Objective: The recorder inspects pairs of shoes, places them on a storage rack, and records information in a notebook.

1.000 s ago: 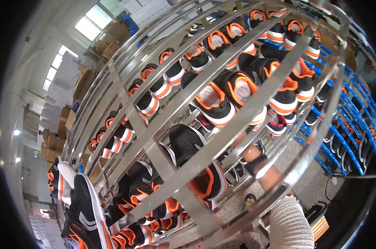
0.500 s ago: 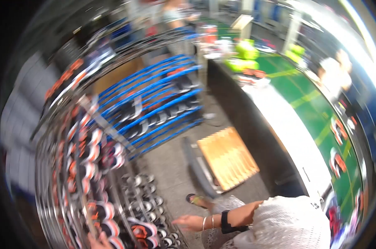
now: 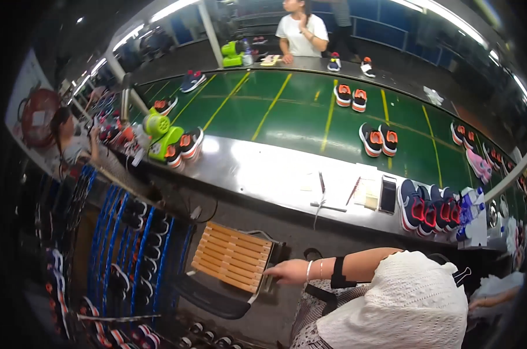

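My right hand [image 3: 289, 271], with bracelets and a black band along its arm, is stretched out to the left. Its fingers close over the near edge of a chair [image 3: 231, 253] with a seat of light wooden slats, a metal frame and a curved black bar. Some fingertips are hidden behind that frame. My left hand is out of the picture. Beyond the chair stands a steel bench [image 3: 257, 185] holding a pen [image 3: 321, 181], papers and a dark phone [image 3: 387, 195]. Several navy-and-pink sneakers [image 3: 417, 206] sit together at its right end.
A green conveyor belt [image 3: 275, 107] carries sneakers behind the bench. Lime-green blowers [image 3: 164, 139] stand at its left. Blue-barred shoe racks [image 3: 121, 256] fill the lower left. One person [image 3: 301, 35] is across the belt, another [image 3: 71, 142] at far left; someone's arm [image 3: 499, 299] shows at right.
My view has swung right, from the shoe rack toward the bench. My right hand, open in the air before, is now at the chair's edge. My left hand, earlier at shoes on the rack, has gone from view.
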The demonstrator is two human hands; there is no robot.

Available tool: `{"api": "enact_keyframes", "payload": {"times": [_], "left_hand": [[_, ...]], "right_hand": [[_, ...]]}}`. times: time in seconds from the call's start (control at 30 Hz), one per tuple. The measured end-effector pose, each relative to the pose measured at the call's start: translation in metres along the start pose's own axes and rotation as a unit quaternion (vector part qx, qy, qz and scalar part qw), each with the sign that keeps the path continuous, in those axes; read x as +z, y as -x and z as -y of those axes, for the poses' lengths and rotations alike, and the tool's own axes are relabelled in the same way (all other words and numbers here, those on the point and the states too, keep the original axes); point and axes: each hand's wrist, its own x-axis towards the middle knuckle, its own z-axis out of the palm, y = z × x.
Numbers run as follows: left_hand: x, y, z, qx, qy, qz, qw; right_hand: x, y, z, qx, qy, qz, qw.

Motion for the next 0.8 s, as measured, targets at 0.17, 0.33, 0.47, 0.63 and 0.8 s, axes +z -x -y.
{"api": "enact_keyframes", "payload": {"times": [0.17,0.33,0.47,0.63,0.8], "left_hand": [[0.075,0.006,-0.093,0.097,-0.017,0.021,0.995],[0.166,0.033,-0.210,0.178,-0.029,0.050,0.982],[0.228,0.058,-0.280,0.218,-0.042,0.079,0.972],[0.210,0.077,-0.449,0.526,0.131,0.069,0.838],[0.165,0.075,-0.581,0.576,0.123,0.107,0.801]], "right_hand": [[-0.134,0.066,-0.112,0.179,0.111,-0.359,0.909],[-0.268,0.162,-0.240,0.467,0.206,-0.477,0.715],[-0.331,0.204,-0.294,0.587,0.249,-0.363,0.680],[-0.361,0.221,-0.330,0.668,0.202,-0.207,0.686],[-0.368,0.223,-0.353,0.657,0.182,-0.212,0.700]]}}
